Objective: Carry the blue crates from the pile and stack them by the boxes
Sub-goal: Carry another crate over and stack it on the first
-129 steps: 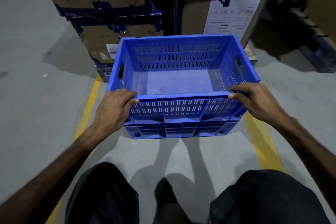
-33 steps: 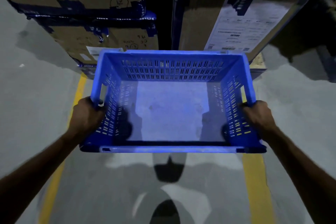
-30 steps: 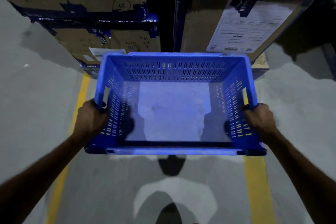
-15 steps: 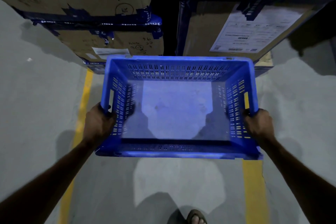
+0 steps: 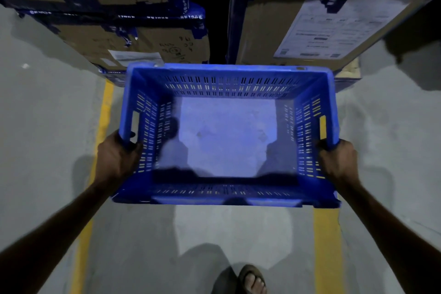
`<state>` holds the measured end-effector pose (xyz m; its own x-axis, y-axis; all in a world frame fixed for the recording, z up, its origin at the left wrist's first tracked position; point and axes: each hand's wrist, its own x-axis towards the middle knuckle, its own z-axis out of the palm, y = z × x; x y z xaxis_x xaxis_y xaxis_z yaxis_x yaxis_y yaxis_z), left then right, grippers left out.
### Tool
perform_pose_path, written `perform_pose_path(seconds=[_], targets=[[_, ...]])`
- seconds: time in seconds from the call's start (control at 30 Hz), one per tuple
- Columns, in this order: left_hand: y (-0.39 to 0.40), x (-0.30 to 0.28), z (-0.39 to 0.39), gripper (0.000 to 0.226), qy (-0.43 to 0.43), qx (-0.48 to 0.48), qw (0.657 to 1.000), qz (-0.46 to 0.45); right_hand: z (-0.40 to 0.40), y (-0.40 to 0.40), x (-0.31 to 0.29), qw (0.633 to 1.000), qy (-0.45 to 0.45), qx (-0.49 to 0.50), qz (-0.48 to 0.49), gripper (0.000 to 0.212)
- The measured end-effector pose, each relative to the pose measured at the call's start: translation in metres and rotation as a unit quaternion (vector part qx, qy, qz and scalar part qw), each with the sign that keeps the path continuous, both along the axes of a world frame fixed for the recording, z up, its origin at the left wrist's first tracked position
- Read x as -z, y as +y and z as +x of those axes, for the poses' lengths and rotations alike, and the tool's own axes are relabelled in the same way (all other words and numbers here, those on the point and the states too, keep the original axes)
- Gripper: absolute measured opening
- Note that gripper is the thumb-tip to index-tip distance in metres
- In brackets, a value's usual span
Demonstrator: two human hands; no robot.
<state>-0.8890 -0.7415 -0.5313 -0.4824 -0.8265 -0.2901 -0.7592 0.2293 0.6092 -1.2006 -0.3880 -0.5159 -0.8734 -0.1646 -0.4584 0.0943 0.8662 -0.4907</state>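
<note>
An empty blue slotted crate [image 5: 226,141] fills the middle of the head view, open side up, its far rim close to the cardboard boxes. My left hand [image 5: 117,160] grips its left side wall near the handle slot. My right hand [image 5: 338,162] grips its right side wall the same way. I cannot tell whether the crate touches the floor or another crate under it; anything below it is hidden.
Two stacks of taped cardboard boxes stand behind the crate, the left stack [image 5: 114,14] and the right stack [image 5: 310,21], with a dark gap between them. Yellow floor lines [image 5: 327,246] run on both sides. A sandalled foot [image 5: 251,280] shows at the bottom edge.
The crate has gone down and slightly away from me, toward the boxes, both hands still holding its sides. A foot has come into view at the bottom.
</note>
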Motion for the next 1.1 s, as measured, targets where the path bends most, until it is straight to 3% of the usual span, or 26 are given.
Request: perform_pose_path(seconds=[0.17,0.37,0.6,0.9,0.97,1.03,1.1], targets=[[-0.003,-0.009,0.0,0.061,0.001,-0.017,1.0,0.005,-0.004,-0.002,0.002,1.0,0.003,-0.007,-0.003,0.02],[-0.004,0.001,0.0,0.052,-0.017,-0.011,1.0,-0.002,-0.007,0.005,0.012,1.0,0.001,0.005,0.003,0.024],[-0.003,-0.005,0.002,0.059,-0.029,-0.022,0.999,-0.005,-0.001,0.001,0.013,0.999,0.004,0.023,0.021,0.041],[-0.003,-0.019,-0.008,0.063,0.011,-0.025,0.997,0.075,0.0,0.002,0.003,1.0,-0.001,0.019,-0.005,0.049],[-0.009,-0.024,-0.011,0.076,-0.004,-0.024,0.998,0.055,0.004,0.004,-0.005,0.998,0.048,-0.02,0.027,0.052],[-0.016,-0.032,-0.022,0.086,-0.031,-0.012,0.999,-0.011,0.011,0.006,-0.016,0.978,0.172,-0.087,0.082,0.054],[-0.021,-0.044,-0.047,0.075,-0.045,0.041,0.991,-0.122,0.028,-0.003,-0.034,0.945,0.27,-0.171,0.075,0.052]])
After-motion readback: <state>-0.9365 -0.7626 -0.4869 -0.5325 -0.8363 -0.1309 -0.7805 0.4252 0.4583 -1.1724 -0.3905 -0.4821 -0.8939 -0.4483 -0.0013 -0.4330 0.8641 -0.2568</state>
